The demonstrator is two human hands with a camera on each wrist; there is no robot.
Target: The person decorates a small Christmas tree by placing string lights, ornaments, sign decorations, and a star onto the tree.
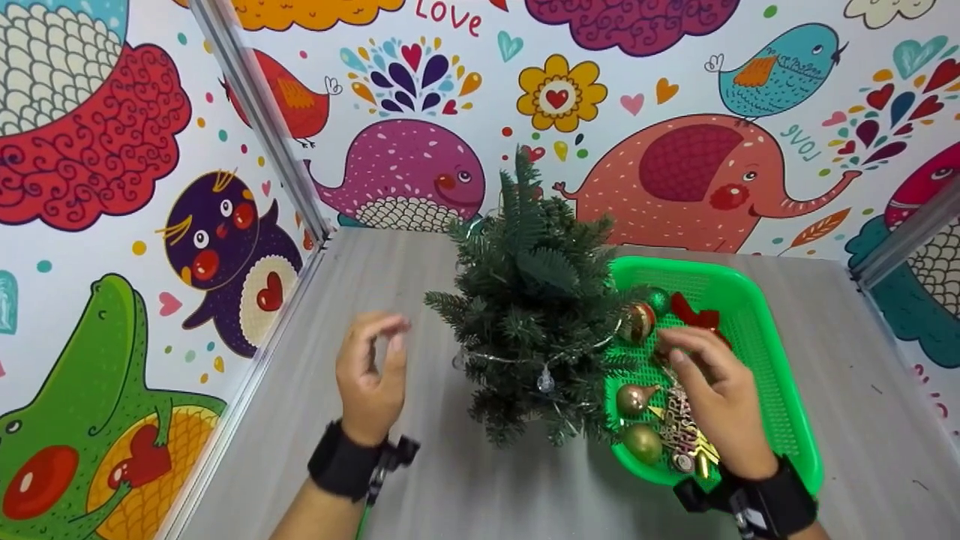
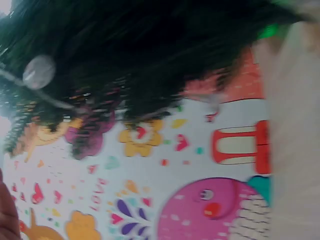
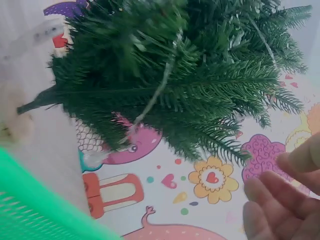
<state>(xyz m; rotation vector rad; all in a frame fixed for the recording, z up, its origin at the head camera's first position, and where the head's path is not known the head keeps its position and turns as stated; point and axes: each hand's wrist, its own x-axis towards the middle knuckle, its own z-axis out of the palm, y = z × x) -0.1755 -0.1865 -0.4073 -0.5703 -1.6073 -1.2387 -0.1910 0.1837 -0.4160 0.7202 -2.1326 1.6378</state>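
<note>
A small artificial Christmas tree (image 1: 525, 322) stands upright in the middle of the table, a light string with a clear bulb (image 1: 545, 381) wound around its branches. To its left, my left hand (image 1: 371, 382) hovers apart from the branches with fingers loosely bent and nothing in them. Over the green basket (image 1: 796, 420) is my right hand (image 1: 724, 405), its fingers relaxed near the tree's right side and no thing visible between them. In the right wrist view, the fingers of that hand (image 3: 285, 207) show beside the needles. Blur covers the tree (image 2: 140, 50) in the left wrist view.
In the basket lie a gold ball (image 1: 643, 444), a rose-gold ornament (image 1: 632, 400), a striped ball (image 1: 639, 322), a green ball (image 1: 658, 301), a red bow (image 1: 694, 315) and a glittery lettered sign (image 1: 677, 427). Cartoon-printed walls (image 1: 420, 165) enclose the table (image 1: 300, 420).
</note>
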